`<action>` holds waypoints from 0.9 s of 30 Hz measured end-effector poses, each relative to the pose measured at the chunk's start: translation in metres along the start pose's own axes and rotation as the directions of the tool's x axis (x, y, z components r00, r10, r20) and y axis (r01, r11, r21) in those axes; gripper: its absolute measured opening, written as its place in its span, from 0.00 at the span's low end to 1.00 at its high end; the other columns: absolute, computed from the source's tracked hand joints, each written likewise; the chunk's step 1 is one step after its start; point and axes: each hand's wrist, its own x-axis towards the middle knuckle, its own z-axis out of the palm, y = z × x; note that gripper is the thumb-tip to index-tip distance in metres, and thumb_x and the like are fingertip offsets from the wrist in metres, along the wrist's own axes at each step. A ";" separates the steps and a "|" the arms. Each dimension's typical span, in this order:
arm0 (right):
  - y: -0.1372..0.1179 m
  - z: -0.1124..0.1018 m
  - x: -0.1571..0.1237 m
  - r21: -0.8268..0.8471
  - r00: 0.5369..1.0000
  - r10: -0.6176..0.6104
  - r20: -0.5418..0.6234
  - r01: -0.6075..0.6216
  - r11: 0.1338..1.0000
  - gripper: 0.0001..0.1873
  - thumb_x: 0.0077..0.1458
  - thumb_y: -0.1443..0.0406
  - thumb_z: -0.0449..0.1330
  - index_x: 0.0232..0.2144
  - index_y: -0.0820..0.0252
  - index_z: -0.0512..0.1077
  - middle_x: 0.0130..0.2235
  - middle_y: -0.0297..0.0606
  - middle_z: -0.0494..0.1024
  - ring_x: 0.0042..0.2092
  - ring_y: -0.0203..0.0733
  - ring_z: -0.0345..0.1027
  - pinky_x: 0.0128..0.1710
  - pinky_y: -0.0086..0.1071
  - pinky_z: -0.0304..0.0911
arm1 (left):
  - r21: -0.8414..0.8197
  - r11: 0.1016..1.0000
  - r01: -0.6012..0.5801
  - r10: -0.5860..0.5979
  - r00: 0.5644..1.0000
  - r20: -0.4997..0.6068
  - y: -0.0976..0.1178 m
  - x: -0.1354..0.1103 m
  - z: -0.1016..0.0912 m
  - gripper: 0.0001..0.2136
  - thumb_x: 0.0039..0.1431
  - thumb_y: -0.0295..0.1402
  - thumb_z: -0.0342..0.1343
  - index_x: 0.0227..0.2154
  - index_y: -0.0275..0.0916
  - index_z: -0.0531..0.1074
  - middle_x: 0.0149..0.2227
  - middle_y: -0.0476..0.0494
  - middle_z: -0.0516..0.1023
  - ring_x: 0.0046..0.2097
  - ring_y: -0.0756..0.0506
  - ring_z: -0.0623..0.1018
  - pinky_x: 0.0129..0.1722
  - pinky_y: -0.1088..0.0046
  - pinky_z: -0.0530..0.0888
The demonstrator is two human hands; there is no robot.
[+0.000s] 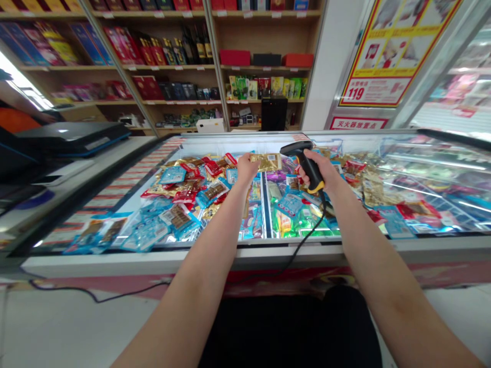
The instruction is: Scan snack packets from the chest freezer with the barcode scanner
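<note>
In my left hand is a gold snack packet with a white barcode label, gripped by its left end over the freezer. My right hand is wrapped round the handle of a black and yellow barcode scanner. The scanner's head points left, just right of the packet and close to it. A black cable runs down from the scanner's handle and over the freezer's front edge. Below both hands lie many packets: blue ones, red ones and green ones.
The chest freezer has a white front rim and a wire divider in the middle. A dark electronic device stands on the left counter, with part of a person behind it. Stocked shelves line the back wall.
</note>
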 end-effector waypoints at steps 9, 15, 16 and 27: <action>0.002 0.000 0.001 -0.008 1.000 0.020 0.013 -0.020 1.000 0.22 0.63 0.48 0.57 0.34 0.62 0.71 0.17 0.35 0.72 0.14 0.34 0.62 0.10 0.25 0.59 | 0.029 1.000 -0.001 0.002 1.000 -0.003 0.001 0.000 0.001 0.12 0.47 0.29 0.59 0.38 0.36 0.77 0.30 0.48 0.76 0.35 0.45 0.75 0.38 0.71 0.71; -0.001 0.004 -0.002 -0.034 1.000 0.028 0.009 -0.028 0.999 0.21 0.67 0.51 0.53 0.34 0.63 0.71 0.17 0.36 0.72 0.13 0.34 0.61 0.10 0.25 0.58 | 0.025 1.000 0.004 -0.004 1.000 0.004 0.003 -0.001 0.000 0.11 0.48 0.29 0.59 0.37 0.36 0.76 0.31 0.48 0.77 0.36 0.45 0.76 0.38 0.72 0.71; 0.000 0.004 -0.002 -0.035 1.000 0.025 0.010 -0.025 0.999 0.21 0.67 0.51 0.53 0.34 0.63 0.71 0.17 0.35 0.72 0.13 0.34 0.61 0.10 0.25 0.58 | 0.024 1.000 0.002 -0.002 1.000 0.003 0.002 -0.001 0.000 0.11 0.49 0.29 0.59 0.37 0.36 0.76 0.31 0.48 0.77 0.37 0.45 0.76 0.38 0.72 0.71; 0.001 0.001 0.000 -0.021 0.999 0.030 0.039 -0.029 0.999 0.20 0.66 0.51 0.53 0.34 0.63 0.71 0.17 0.35 0.72 0.13 0.34 0.62 0.10 0.25 0.58 | 0.034 0.999 -0.004 0.005 1.000 -0.008 0.000 0.001 0.000 0.11 0.48 0.29 0.58 0.36 0.36 0.76 0.30 0.47 0.77 0.36 0.44 0.76 0.39 0.71 0.71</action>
